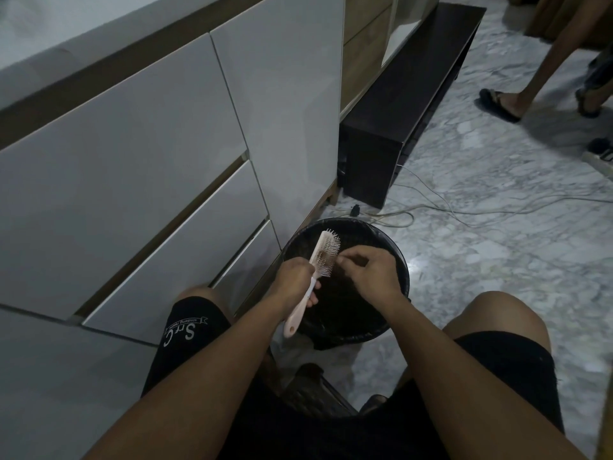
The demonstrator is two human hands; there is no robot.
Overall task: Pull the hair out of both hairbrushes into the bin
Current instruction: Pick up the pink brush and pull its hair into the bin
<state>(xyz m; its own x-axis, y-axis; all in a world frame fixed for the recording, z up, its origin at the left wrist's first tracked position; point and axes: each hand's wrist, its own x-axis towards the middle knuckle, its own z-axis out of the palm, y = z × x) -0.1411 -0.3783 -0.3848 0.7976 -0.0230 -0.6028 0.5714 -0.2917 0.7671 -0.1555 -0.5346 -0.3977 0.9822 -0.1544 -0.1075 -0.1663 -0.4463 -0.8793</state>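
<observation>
A pale pink hairbrush (321, 257) with metal pins is held over a round black bin (394, 254) lined with a dark bag, on the floor between my knees. My left hand (295, 277) is closed around the brush's handle, whose end pokes out below the fist. My right hand (368, 270) sits just right of the brush head, its fingertips pinched together at the pins; whatever hair it grips is too fine to make out. The brush's pins face right, toward that hand. A second hairbrush is not in sight.
White drawer fronts (139, 167) rise close on the left. A dark low cabinet (398, 104) stands behind the bin, with pale cables (464, 207) trailing over the marble floor. Another person's sandalled feet (501, 101) are at the far right. I sit on a dark stool (311, 386).
</observation>
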